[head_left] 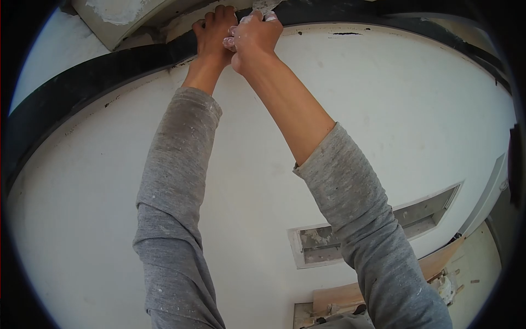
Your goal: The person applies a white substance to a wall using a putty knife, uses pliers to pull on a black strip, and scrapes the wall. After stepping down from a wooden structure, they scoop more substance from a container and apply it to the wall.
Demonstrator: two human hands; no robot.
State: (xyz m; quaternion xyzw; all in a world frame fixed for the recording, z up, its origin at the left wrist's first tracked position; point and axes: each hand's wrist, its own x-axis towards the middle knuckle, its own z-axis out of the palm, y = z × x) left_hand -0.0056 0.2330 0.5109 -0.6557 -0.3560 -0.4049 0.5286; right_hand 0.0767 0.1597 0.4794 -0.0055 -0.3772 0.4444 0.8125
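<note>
My right hand (255,38) is closed at the top of the view, with white putty smeared over its fingers. Beyond its knuckles shows a whitish, smeared blade, seemingly of a putty knife (267,5); the grip is hidden in the fist and the top edge cuts the blade off. Right beside it, my left hand (215,34) rests against the black band (181,48) along the wall, its fingers apart and bent at the tips. I see nothing held in it. Grey sleeves cover both forearms.
A large white wall (246,192) fills the middle. Lower right, a recessed opening (315,255) is set into it. Boards (339,299) and a putty-stained item (446,288) lie on the floor below. At upper left juts a pale box-like ledge (104,27).
</note>
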